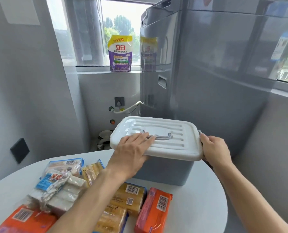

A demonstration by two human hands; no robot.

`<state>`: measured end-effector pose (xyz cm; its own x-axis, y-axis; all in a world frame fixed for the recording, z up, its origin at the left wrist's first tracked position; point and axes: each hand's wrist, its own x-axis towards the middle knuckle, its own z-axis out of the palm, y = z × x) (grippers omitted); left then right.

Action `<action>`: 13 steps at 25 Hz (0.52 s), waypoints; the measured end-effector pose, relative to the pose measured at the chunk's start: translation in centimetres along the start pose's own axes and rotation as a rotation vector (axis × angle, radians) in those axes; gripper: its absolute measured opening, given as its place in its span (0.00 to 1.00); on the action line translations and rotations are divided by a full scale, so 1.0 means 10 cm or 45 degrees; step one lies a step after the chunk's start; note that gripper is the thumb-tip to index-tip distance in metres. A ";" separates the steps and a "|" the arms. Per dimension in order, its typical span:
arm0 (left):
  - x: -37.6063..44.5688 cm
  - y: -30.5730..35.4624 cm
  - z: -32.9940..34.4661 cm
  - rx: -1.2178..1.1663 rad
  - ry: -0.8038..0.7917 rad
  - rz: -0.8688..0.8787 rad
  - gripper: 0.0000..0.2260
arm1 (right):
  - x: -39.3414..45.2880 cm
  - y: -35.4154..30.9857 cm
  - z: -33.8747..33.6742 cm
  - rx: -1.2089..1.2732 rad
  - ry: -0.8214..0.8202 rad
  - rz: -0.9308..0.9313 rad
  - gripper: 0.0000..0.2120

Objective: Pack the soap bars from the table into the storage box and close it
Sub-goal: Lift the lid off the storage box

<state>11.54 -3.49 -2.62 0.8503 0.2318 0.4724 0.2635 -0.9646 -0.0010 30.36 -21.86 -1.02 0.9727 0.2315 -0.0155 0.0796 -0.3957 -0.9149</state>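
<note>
The storage box [163, 169] sits near the far edge of the round white table [198, 199], w/ a tall grey machine [207, 73] just behind it. Bare table shows to the right of the box. The box is grey w/ a white lid [158, 135] on top. Left hand [133, 153] lies flat on the lid, fingers apart. Right hand [213, 148] curls round the lid's right edge. Soap bars [92, 195] in orange, yellow & white packs fill the near-left part.

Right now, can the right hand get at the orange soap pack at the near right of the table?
Probably yes. The right hand only grips the lid edge, and the orange soap pack lies uncovered below it.
</note>
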 end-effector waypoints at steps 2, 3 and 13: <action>-0.04 -0.03 0.01 -0.040 0.026 -0.016 0.26 | 0.03 0.07 0.01 0.097 -0.078 0.156 0.16; -0.05 -0.05 0.00 -0.079 0.007 -0.025 0.26 | 0.01 0.13 0.02 0.071 -0.158 0.214 0.14; -0.06 0.01 -0.02 -0.184 0.067 0.001 0.22 | -0.12 -0.08 0.06 0.077 -0.183 -0.075 0.16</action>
<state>10.99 -3.73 -2.71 0.8244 0.2280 0.5181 0.1913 -0.9736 0.1241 28.97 -21.27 -0.56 0.9253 0.3790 -0.0146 0.1182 -0.3248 -0.9384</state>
